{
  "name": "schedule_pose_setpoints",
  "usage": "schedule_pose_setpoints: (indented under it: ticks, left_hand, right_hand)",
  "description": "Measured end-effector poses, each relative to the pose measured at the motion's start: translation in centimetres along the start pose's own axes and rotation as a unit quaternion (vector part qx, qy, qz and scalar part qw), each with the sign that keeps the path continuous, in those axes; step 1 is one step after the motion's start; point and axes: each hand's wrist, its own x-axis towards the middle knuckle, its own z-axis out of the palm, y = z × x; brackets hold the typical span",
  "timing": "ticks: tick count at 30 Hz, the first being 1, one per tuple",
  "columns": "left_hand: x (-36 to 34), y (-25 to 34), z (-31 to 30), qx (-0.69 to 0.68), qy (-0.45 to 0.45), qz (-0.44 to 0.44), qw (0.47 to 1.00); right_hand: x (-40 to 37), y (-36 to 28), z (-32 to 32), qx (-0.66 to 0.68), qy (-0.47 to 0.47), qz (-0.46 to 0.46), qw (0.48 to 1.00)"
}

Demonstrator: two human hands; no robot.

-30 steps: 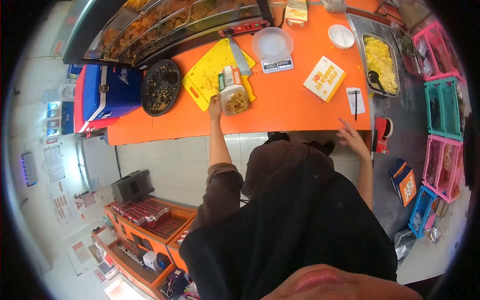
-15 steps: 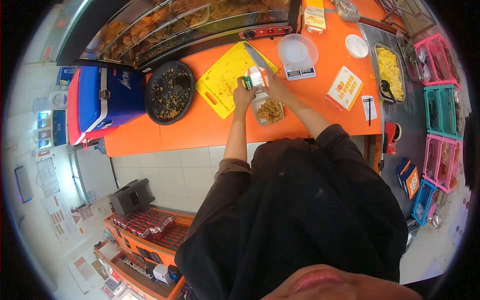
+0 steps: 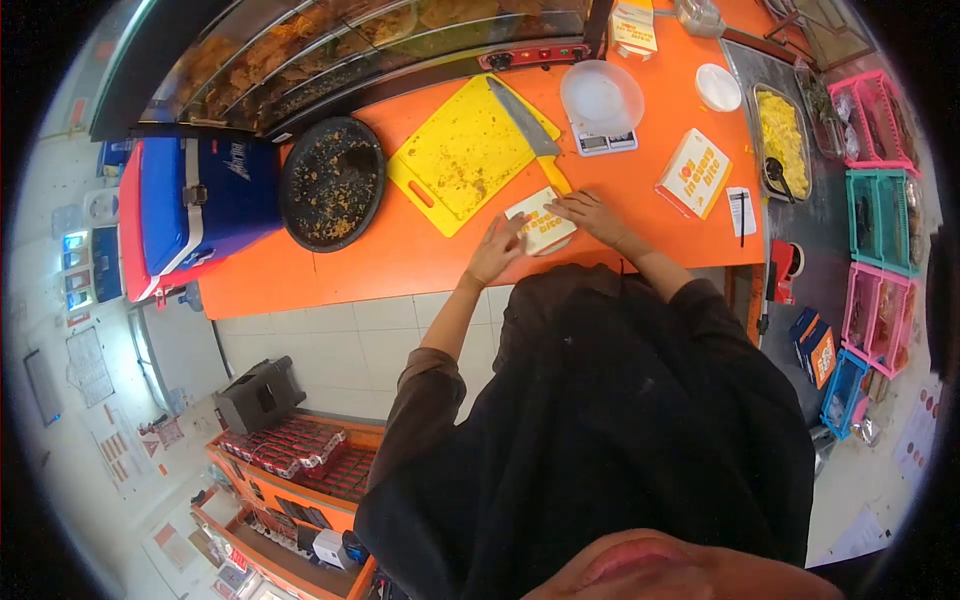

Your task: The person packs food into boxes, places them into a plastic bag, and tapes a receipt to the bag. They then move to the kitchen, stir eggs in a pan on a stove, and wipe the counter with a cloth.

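Observation:
A white food box [image 3: 545, 230] with orange and yellow lettering sits near the front edge of the orange counter, its lid down over whatever is inside. Against its left side rest the spread fingers of my left hand [image 3: 493, 250]. My right hand [image 3: 592, 220] lies with outstretched fingers on the lid's right corner. Just behind the box, a knife [image 3: 520, 120] with a yellow handle lies across the right side of a crumb-covered yellow cutting board [image 3: 465, 150].
Left stand a round black pan [image 3: 332, 185] with crumbs and a blue cooler [image 3: 235, 190]. To the right are a clear bowl [image 3: 602, 97] on a scale [image 3: 607, 142], another closed box [image 3: 695, 172], a white round lid [image 3: 718, 88] and a tray of yellow food [image 3: 780, 135]. A glass display case [image 3: 380, 40] borders the back.
The box was open with brown food pieces showing, and both hands held its lid raised. Now the lid is down and my hands have moved apart onto the box's sides.

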Motion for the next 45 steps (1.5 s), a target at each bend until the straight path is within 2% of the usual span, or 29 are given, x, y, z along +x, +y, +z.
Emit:
schedule_pose_setpoints:
  ticks: [1, 2, 4, 5, 7, 8, 9, 10, 11, 12, 13, 14, 15, 17, 20, 24, 26, 27, 29, 30, 32, 33, 36, 38, 39, 42, 43, 44, 45]
  left_hand:
    - [-0.6, 0.5, 0.2, 0.180, 0.008, 0.131, 0.975]
    - [-1.0, 1.1, 0.2, 0.358, 0.018, 0.255, 0.898]
    - [-1.1, 0.3, 1.4, 0.381, -0.050, 0.219, 0.897]
    - [-1.1, 1.0, 2.3, 0.368, -0.026, 0.209, 0.905]
    - [0.9, 1.3, 4.3, 0.341, -0.078, 0.150, 0.925]
    - [2.3, 2.3, 4.8, 0.309, -0.136, 0.104, 0.936]
    - [3.5, 3.3, 5.0, 0.291, -0.029, 0.215, 0.932]
    - [4.5, 4.2, 5.0, 0.267, 0.072, 0.326, 0.904]
    - [5.4, 5.5, 5.0, 0.239, 0.107, 0.332, 0.906]
    - [6.2, 6.8, 4.8, 0.208, 0.141, 0.341, 0.906]
    - [6.5, 7.4, 4.8, 0.176, 0.096, 0.247, 0.948]
    - [6.9, 7.9, 4.7, 0.139, 0.051, 0.150, 0.978]
    - [7.0, 8.8, 4.1, 0.082, 0.036, 0.097, 0.991]
    - [8.8, 4.3, 6.4, 0.095, 0.035, 0.023, 0.995]
    - [8.8, 4.6, 5.4, 0.072, -0.023, -0.009, 0.997]
    - [9.6, 3.8, 3.0, -0.015, -0.102, -0.016, 0.995]
    - [9.0, 5.1, 1.0, -0.069, -0.171, -0.033, 0.982]
    - [8.9, 3.9, 1.6, -0.065, -0.169, -0.035, 0.983]
    - [9.5, 0.3, 3.7, -0.225, -0.165, 0.019, 0.960]
    - [9.0, 1.3, 2.9, -0.221, -0.163, 0.019, 0.961]
    - [6.8, 6.0, 1.1, -0.257, -0.195, -0.090, 0.942]
    - [6.7, 6.8, 0.8, -0.274, -0.221, -0.066, 0.934]
    - [6.7, 4.4, 1.9, -0.262, -0.217, -0.044, 0.939]
    - [6.3, 3.8, 2.3, -0.268, -0.206, -0.043, 0.940]
    - [6.2, 3.5, 2.6, -0.239, -0.177, -0.024, 0.954]
    - [5.3, 3.9, 2.2, -0.172, -0.136, 0.001, 0.976]
    - [5.0, 4.4, 2.1, -0.134, -0.121, 0.011, 0.984]
    - [5.4, 3.4, 2.6, -0.176, -0.111, 0.022, 0.978]
    - [5.4, 2.4, 3.8, -0.222, -0.106, 0.027, 0.969]
  right_hand:
    - [0.3, -0.7, -0.5, 0.063, 0.019, 0.079, 0.995]
    - [1.0, -1.3, -1.3, 0.124, 0.040, 0.151, 0.980]
    - [2.0, -3.0, -4.0, 0.402, 0.147, 0.299, 0.853]
    - [1.1, -2.6, -3.2, 0.126, 0.268, 0.245, 0.923]
    - [-2.6, -0.8, 1.5, 0.288, 0.250, 0.392, 0.837]
    - [-3.6, -0.8, 1.8, 0.354, 0.156, 0.481, 0.787]
    - [-6.8, 2.5, 6.6, 0.376, 0.080, 0.380, 0.841]
    - [-6.9, 1.5, 6.4, 0.316, 0.096, 0.353, 0.876]
    - [-7.3, 0.3, 6.3, 0.253, 0.113, 0.327, 0.903]
    - [-9.2, 1.3, 9.4, 0.297, 0.115, 0.376, 0.870]
    - [-10.2, 3.5, 12.0, 0.340, 0.115, 0.423, 0.832]
    - [-8.8, 2.7, 8.7, 0.406, 0.158, 0.411, 0.801]
    - [-7.8, 0.5, 4.6, 0.472, 0.196, 0.396, 0.763]
    - [-6.9, -1.1, 1.2, 0.534, 0.192, 0.444, 0.693]
    - [-7.1, -1.4, 1.3, 0.525, 0.166, 0.445, 0.706]
    - [-7.1, -1.1, 1.2, 0.562, 0.171, 0.402, 0.702]
    - [-6.5, -1.7, -0.4, 0.566, 0.072, 0.498, 0.653]
    - [-6.0, -2.3, -1.6, 0.569, 0.073, 0.494, 0.653]
    - [-4.6, -3.1, -3.9, 0.613, 0.076, 0.505, 0.603]
    - [-4.6, -2.7, -3.4, 0.614, 0.076, 0.502, 0.604]
    - [-5.1, -2.0, -2.2, 0.602, 0.088, 0.466, 0.642]
    - [-4.9, -2.3, -2.6, 0.602, 0.090, 0.464, 0.644]
    - [-4.9, -3.3, -3.1, 0.616, 0.126, 0.444, 0.638]
    - [-5.1, -3.6, -2.5, 0.594, 0.192, 0.349, 0.699]
    - [-5.0, -3.6, -2.2, 0.594, 0.193, 0.350, 0.698]
    - [-4.9, -4.6, -1.8, 0.601, 0.205, 0.372, 0.677]
    - [-4.6, -4.6, -2.5, 0.643, 0.203, 0.359, 0.646]
    - [-4.6, -4.8, -3.2, 0.682, 0.203, 0.351, 0.609]
    - [-4.4, -4.6, -2.6, 0.682, 0.198, 0.343, 0.615]
